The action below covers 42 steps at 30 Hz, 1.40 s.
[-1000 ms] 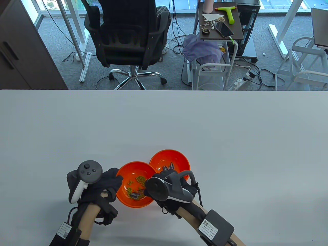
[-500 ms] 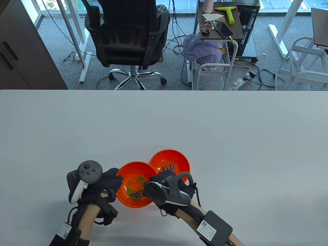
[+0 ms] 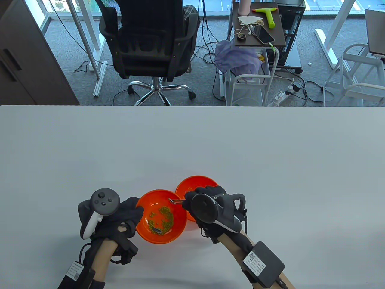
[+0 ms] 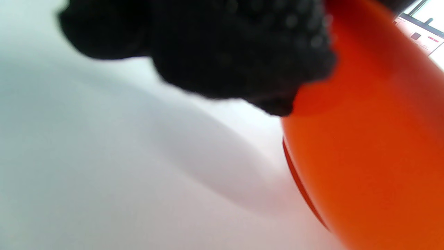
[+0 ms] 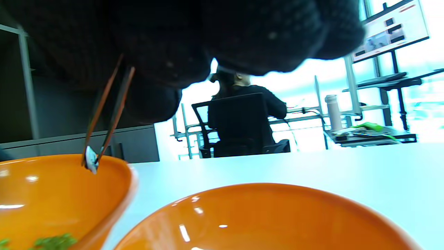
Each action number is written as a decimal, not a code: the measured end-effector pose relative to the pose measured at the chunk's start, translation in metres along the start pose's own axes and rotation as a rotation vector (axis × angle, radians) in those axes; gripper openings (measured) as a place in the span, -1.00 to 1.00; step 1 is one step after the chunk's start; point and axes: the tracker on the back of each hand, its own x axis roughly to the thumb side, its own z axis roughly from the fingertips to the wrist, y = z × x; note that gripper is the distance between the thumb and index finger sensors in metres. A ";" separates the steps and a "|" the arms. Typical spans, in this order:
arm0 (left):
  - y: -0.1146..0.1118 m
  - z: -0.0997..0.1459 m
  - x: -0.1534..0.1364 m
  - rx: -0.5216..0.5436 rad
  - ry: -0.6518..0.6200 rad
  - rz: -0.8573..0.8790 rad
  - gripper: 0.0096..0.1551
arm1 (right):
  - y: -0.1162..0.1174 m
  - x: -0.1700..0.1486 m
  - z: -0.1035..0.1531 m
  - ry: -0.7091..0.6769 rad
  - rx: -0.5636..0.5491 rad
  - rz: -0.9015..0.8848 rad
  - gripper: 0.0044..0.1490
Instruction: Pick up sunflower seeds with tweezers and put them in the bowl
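Two orange bowls touch on the white table. The left bowl [image 3: 141, 207] holds several green peas and a dark sunflower seed [image 3: 156, 230]. My left hand [image 3: 120, 216] grips its left rim; the left wrist view shows its fingers [image 4: 225, 52] on the bowl's wall [image 4: 364, 156]. My right hand [image 3: 207, 204] holds tweezers [image 3: 176, 201] over the far right rim of the left bowl. In the right wrist view the tweezers [image 5: 104, 114] pinch a sunflower seed [image 5: 91, 163] above that rim [image 5: 114, 170]. The right bowl [image 3: 189, 184] lies mostly under my right hand; its inside is hidden.
The right bowl's near rim [image 5: 263, 194] fills the bottom of the right wrist view. An office chair [image 3: 150, 45] and a cart [image 3: 258, 36] stand beyond the table's far edge. Bare tabletop [image 3: 270, 150] spreads around the bowls.
My right hand has lifted the tweezers out of the left bowl's peas and moved up and right, toward the right bowl, covering the seeds there. My left hand has not moved.
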 end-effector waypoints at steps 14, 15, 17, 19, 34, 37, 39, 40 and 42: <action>0.000 0.000 0.000 -0.003 0.002 -0.004 -0.48 | 0.016 -0.025 -0.008 0.082 0.056 0.046 -0.54; 0.000 0.000 0.000 -0.003 0.002 -0.004 -0.48 | 0.018 -0.026 -0.008 0.082 0.063 0.053 -0.54; 0.000 0.000 0.000 -0.004 0.001 -0.004 -0.48 | 0.023 -0.026 -0.007 0.082 0.083 0.068 -0.54; 0.000 0.000 0.000 -0.004 0.000 -0.004 -0.48 | 0.026 -0.026 -0.007 0.081 0.096 0.087 -0.54; 0.000 0.000 0.000 -0.003 -0.001 -0.001 -0.48 | 0.042 -0.025 -0.006 0.082 0.186 0.208 -0.52; 0.000 0.000 0.000 -0.004 -0.001 0.000 -0.48 | 0.043 -0.026 -0.006 0.093 0.173 0.202 -0.50; 0.001 0.000 0.000 -0.003 -0.002 0.000 -0.48 | 0.040 -0.026 -0.006 0.103 0.164 0.194 -0.50; 0.001 0.000 0.000 -0.003 -0.002 0.000 -0.48 | 0.038 -0.027 -0.006 0.107 0.146 0.183 -0.50; 0.001 0.000 0.000 -0.001 -0.001 0.001 -0.48 | 0.032 -0.027 -0.006 0.119 0.109 0.155 -0.50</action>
